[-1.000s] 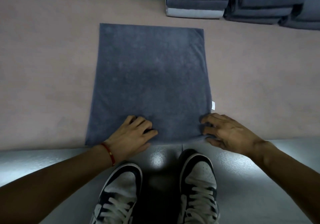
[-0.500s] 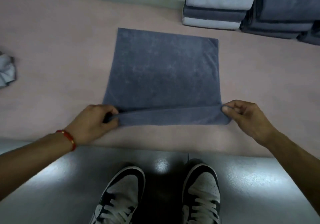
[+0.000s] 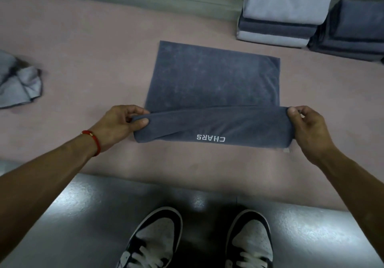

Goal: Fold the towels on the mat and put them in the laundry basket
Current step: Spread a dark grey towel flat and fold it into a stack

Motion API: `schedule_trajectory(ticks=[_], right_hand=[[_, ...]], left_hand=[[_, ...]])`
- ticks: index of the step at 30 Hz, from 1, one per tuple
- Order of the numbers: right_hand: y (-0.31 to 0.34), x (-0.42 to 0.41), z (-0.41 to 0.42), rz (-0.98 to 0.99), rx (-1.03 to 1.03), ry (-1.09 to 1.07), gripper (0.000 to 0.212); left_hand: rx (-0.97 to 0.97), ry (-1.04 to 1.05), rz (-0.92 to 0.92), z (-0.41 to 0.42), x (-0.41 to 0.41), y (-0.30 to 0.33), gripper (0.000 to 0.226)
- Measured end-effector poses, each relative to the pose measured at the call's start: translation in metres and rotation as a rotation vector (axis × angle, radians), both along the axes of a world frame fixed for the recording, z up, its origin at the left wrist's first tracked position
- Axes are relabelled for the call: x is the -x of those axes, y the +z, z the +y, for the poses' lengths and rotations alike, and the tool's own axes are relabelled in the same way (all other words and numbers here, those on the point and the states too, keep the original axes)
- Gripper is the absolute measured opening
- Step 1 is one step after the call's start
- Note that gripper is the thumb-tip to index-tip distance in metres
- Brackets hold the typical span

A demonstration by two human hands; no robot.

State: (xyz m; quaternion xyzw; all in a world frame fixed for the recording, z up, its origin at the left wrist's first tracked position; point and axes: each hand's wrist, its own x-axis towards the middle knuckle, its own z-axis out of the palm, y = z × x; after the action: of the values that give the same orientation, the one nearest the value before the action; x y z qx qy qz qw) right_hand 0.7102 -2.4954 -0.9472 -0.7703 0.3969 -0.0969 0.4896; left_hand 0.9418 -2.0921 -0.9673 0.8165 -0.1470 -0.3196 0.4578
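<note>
Dark slate-blue terry towel (image 3: 216,80) lies flat on the pale pink mat (image 3: 93,49), its far part spread, its near edge lifted and doubled toward the far edge. White lettering shows on the raised flap, upside down to us.

Our left hand (image 3: 118,125) pinches the near-left corner between thumb and curled fingers. Our right hand (image 3: 305,126) pinches the near-right corner the same way, thumb on top. The flap hangs slightly slack between the two grips.

Risks as we judge them:
- Uneven carry. If one hand travels further than the other, the near edge lands askew on the far edge and the fold comes out crooked.
- Sag in the middle. The slack could drop first and trap a crease under the fold.
- Drag. Pulling low may shift the far part across the mat, so the edges no longer meet.
- Corner grips are small; a slip on either side drops that corner.

Nearby: a crumpled light grey-blue towel (image 3: 18,85) sits at the left of the mat, well apart, not yet folded. A stack of folded pale and dark towels (image 3: 284,14) stands at the far right, with a second stack of folded dark towels (image 3: 353,31) just beside it. We cannot make out a laundry basket for certain; only a pale shape behind the first stack, top edge.
</note>
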Motion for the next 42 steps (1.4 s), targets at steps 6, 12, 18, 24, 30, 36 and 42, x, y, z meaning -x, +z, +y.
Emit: schedule_trajectory(ticks=[6,12,18,24,30,36,42], right_hand=[[0.001,0.001,0.0,0.056,-0.067,0.03,0.038],[-0.01,0.042,0.009,0.184,0.051,0.167,0.036],[-0.012,0.069,0.021,0.175,-0.071,0.275,0.032],[0.014,0.016,-0.012,0.032,-0.075,0.133,0.016],[0.012,-0.063,-0.06,0.04,0.027,0.092,0.02],[-0.029,-0.104,-0.081,0.203,0.293,0.06,0.025],[-0.058,-0.11,-0.082,0.173,0.412,-0.011,0.038]], left_hand=[[0.058,0.259,-0.026,-0.013,-0.002,0.012,0.024],[-0.155,-0.005,-0.194,0.004,0.017,0.016,0.04],[-0.097,-0.189,-0.041,0.037,0.031,0.025,0.059],[0.056,0.021,-0.122,-0.013,-0.02,0.042,0.029],[-0.067,0.074,-0.149,-0.076,-0.101,0.026,0.011],[-0.335,0.088,-0.271,-0.115,-0.143,-0.004,0.018],[-0.406,0.162,-0.412,-0.127,-0.143,-0.026,0.023]])
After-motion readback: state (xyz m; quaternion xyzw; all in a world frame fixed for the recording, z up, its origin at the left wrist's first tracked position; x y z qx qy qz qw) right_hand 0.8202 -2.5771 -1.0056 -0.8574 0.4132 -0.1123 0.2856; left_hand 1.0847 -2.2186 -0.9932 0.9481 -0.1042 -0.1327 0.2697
